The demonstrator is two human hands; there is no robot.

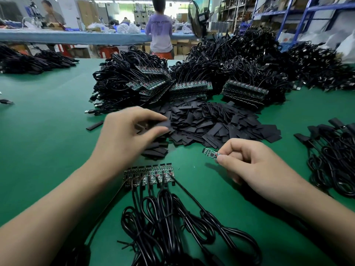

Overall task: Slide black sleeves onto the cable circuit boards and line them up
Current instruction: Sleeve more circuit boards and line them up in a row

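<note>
Nearest, coiled black cables (172, 223) run up to a row of bare circuit boards (148, 174) lined up on the green table (48, 131). Right of them, the right hand (255, 169) pinches one circuit board (210, 154) between thumb and forefinger. Farther off, the left hand (123, 137) has fingertips closed on a black sleeve (163, 124) at the near left edge of the sleeve pile (211, 121).

table (48, 131): plain green cover
sleeve pile (211, 123): matt black, flat strips
held circuit board (210, 153): green with small black chips, a red spot near the fingers
row of circuit boards (148, 174): green and black, red and white flecks
coiled cables (172, 217): glossy black
far bench (76, 36): pale blue
shelving (307, 8): blue frame
</note>
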